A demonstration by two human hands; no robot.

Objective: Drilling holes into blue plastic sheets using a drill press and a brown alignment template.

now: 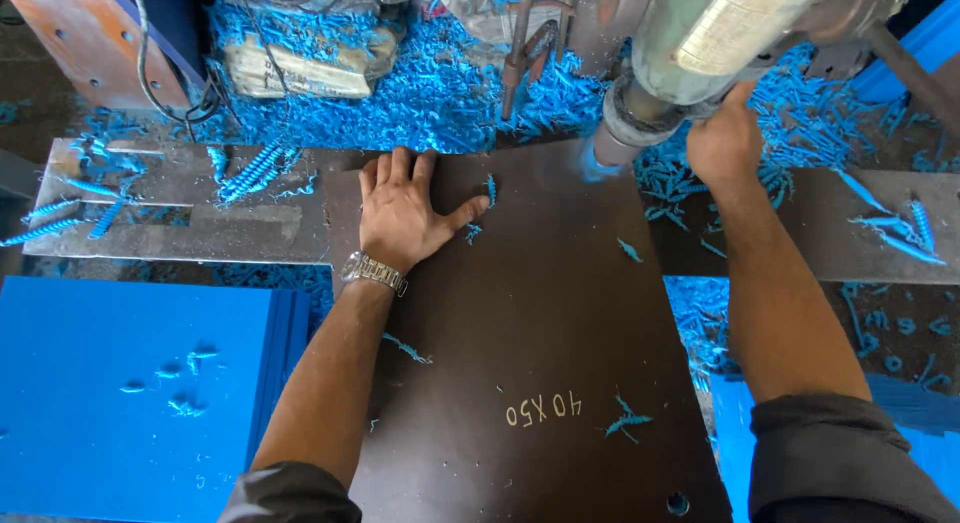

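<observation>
We see the left hand (402, 215) pressed flat on the dark brown board (530, 363), fingers spread wide and pointing to the top of the frame, thumb out to the right; it grips nothing. A metal wristwatch (373, 272) sits on that wrist. The board fills the centre and lower middle of the frame, its long axis running from the bottom edge up toward the drill head (690, 53), and the hand rests near its upper left corner. The surface looks smooth and matte, with pale marks painted near its lower end and a small round hole (678, 503) at the lower right.

The right hand (725, 141) is up in the upper right, closed around part of the drill head — what exactly it grasps is hidden. The machine's grey-green cylindrical body comes down to the board's top edge.

Curled blue shavings (430, 93) lie thick behind the board — some are scattered over it. A stack of flat blue sheets (130, 393) lies at lower left, just beside the board, and a grey metal tabletop (170, 228) crosses behind.
</observation>
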